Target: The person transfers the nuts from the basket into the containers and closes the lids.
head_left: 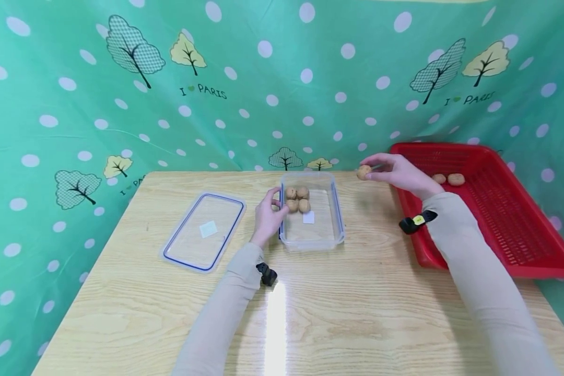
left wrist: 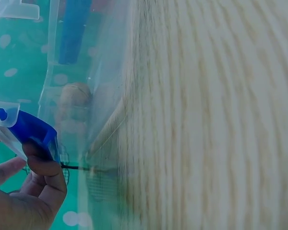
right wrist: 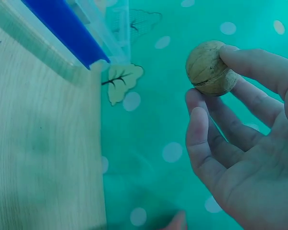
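Observation:
Between thumb and fingertips, my right hand [head_left: 395, 171] pinches a walnut [right wrist: 210, 68] in the air, between the clear plastic container [head_left: 326, 244] and the red basket. My left hand [head_left: 269, 215] is at the container's left side; in the left wrist view its thumb and fingers grip a blue-lined locking flap [left wrist: 33, 133]. Several walnuts [head_left: 303, 192] sit grouped inside the container at its back left, next to a small white square [head_left: 308, 217]. Two more walnuts [head_left: 456, 179] lie in the red basket [head_left: 545, 219], behind my right wrist.
The container's clear lid [head_left: 188, 256], with a blue seal, lies on the wooden table [head_left: 338, 313] to the left. A green patterned cloth [head_left: 244, 62] hangs behind the table's back edge. The basket's raised rim stands under my right forearm.

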A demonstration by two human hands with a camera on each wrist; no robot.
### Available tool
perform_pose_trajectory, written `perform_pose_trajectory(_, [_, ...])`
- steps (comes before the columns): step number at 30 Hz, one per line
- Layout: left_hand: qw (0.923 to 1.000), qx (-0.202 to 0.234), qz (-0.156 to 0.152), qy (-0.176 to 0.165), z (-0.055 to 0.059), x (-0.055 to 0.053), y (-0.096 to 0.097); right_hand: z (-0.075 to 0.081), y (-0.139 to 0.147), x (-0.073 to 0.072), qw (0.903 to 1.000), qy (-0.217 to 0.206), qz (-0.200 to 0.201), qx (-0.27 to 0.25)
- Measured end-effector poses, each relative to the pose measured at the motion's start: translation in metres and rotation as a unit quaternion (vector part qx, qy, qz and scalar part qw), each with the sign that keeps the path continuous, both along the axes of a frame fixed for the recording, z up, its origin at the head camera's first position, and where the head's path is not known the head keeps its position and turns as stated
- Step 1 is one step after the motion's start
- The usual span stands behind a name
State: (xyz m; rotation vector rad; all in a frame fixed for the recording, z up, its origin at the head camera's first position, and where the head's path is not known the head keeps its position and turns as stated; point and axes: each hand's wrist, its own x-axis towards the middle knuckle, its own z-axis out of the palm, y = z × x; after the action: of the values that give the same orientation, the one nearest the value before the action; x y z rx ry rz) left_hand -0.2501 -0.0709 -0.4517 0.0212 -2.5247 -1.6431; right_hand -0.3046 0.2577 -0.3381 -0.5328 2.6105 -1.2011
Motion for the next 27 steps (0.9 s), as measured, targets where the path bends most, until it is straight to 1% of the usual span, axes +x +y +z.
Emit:
perform_pose_trajectory(7, [1.0000,-0.002,0.005,-0.001,-0.001,0.000,0.003,-0.009,-0.015,-0.006,0.9996,-0.010,0.023,-0.011])
perform_pose_trajectory(14, [0.9998,-0.017,0.010,0.004,0.000,-0.001,0.004,-0.016,-0.035,-0.014,0.9990,-0.012,0.041,-0.012])
perform_pose_trajectory(19, [0.9998,-0.018,0.011,0.004,0.000,-0.001,0.004,-0.025,-0.046,-0.020,0.9979,-0.024,0.056,-0.024])
perform_pose_trajectory(23, [0.9998,-0.014,0.011,0.004,0.000,-0.001,0.005,-0.032,-0.053,-0.024,0.9968,-0.040,0.061,-0.034])
perform_pose_trajectory(27, [0.9999,-0.008,0.011,0.005,-0.001,-0.003,0.004,-0.036,-0.057,-0.027,0.9970,-0.045,0.058,-0.025])
